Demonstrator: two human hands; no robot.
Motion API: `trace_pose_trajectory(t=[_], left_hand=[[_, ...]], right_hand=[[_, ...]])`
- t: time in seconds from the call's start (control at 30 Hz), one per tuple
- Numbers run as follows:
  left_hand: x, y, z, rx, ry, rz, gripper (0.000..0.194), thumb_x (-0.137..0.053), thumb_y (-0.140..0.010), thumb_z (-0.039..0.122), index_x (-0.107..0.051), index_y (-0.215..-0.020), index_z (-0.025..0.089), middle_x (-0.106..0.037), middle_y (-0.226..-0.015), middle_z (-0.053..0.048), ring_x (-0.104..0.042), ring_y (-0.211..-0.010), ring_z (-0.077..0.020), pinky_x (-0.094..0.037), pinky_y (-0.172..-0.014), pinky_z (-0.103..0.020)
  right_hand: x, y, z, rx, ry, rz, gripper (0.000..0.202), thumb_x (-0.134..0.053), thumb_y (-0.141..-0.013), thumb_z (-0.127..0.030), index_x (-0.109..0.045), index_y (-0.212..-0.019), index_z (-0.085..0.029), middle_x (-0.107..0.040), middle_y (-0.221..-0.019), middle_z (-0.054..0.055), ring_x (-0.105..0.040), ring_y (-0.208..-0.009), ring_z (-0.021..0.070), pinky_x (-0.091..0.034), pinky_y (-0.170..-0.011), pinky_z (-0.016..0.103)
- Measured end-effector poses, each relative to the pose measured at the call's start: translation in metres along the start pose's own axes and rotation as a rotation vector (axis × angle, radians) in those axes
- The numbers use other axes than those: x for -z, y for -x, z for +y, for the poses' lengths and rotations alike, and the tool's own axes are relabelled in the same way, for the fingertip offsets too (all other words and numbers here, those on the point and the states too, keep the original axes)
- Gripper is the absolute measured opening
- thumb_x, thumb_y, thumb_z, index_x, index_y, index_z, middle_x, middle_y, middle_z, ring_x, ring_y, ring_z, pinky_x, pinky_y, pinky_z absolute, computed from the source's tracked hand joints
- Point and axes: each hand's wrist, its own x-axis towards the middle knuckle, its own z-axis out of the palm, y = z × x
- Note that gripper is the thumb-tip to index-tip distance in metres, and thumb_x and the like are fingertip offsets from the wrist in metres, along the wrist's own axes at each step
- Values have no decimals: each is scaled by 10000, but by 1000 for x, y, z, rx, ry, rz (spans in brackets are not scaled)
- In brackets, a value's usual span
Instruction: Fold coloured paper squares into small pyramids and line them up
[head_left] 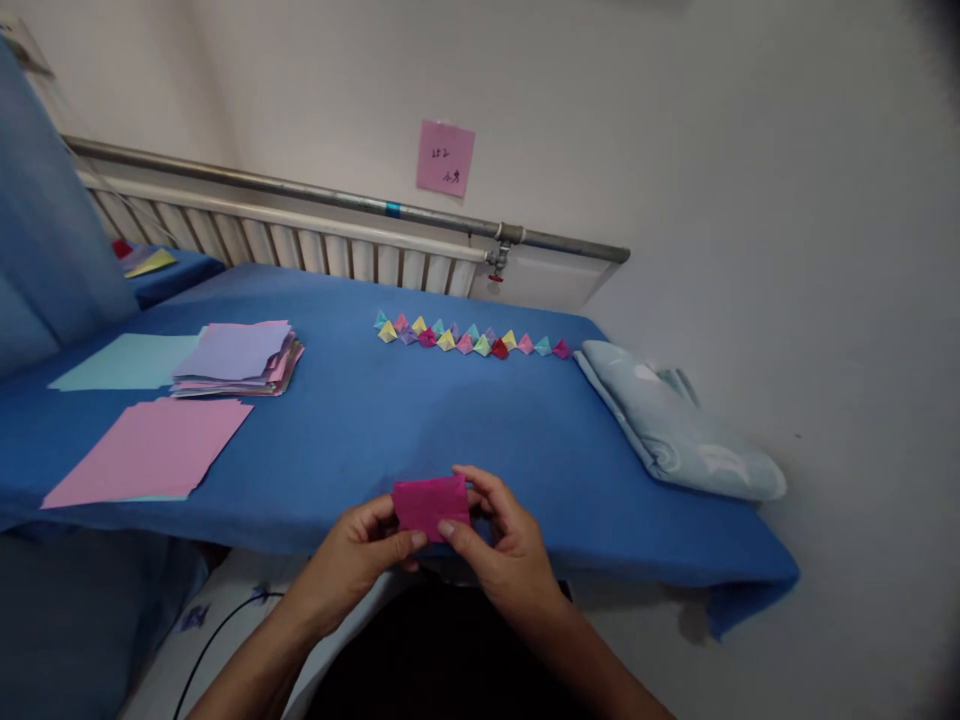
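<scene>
A small rectangle of folded magenta paper (431,503) is held up between both hands at the front edge of the blue-covered table (352,420). My left hand (356,550) grips its left side, thumb on the lower front and fingers behind. On the other side, my right hand (502,540) pinches it, with the thumb pressed on the lower right of the front face and the index finger at the upper right corner. Most of the fingers behind the paper are hidden. Beyond the hands, folded paper pieces (465,343) in several colours stand in two rows.
Left on the table are a stack of lilac and pink paper (234,352), light blue sheets (127,362) and pink sheets (150,450). A folded light blue blanket (675,430) lies at the right end. Behind runs a radiator (300,240) with a metal pipe (315,192).
</scene>
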Motion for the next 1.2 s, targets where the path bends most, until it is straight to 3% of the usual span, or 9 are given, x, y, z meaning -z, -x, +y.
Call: trace_pose_trajectory(t=[0.17, 0.4, 0.6, 0.9, 1.2], left_hand=[[3, 4, -4, -75, -28, 37, 289, -717, -717, 329, -712, -985, 220, -712, -894, -43, -594, -783, -160, -463, -718, -276], [5, 2, -5, -133, -45, 15, 265, -714, -738, 308, -714, -990, 230, -725, -923, -28, -618, -868, -173, -465, -811, -296], [6, 1, -9, -187, -50, 34, 232, -708, -753, 297, -720, -981, 253, -731, -936, -6, -627, -894, -160, -470, -837, -275], [6, 0, -11, -250, -78, 36, 220, -696, -759, 271, -725, -975, 250, -725, -971, -18, -634, -890, -173, -485, -844, -304], [9, 1, -16, -230, -73, 19, 240, -691, -763, 262, -719, -1001, 256, -721, -1001, -23, -629, -930, -184, -477, -875, -321]], right_hand=[[7, 10, -1, 229, 91, 29, 435, -661, -770, -240, -537, -1184, -297, -625, -971, 11, -576, -883, 160, -464, -836, 321], [12, 15, -2, 355, 156, -13, 451, -655, -790, -229, -509, -1211, -297, -597, -1021, 22, -575, -925, 173, -471, -860, 331], [16, 15, -8, 545, 243, -21, 378, -612, -812, -142, -537, -1145, -304, -562, -1130, 26, -548, -1057, 178, -447, -930, 344], [15, 12, -10, 517, 298, -37, 365, -617, -811, -159, -531, -1151, -260, -560, -1147, 44, -546, -1065, 179, -446, -944, 337], [13, 14, -8, 474, 277, -44, 387, -622, -802, -164, -529, -1162, -267, -573, -1136, 33, -543, -1063, 170, -434, -950, 319]])
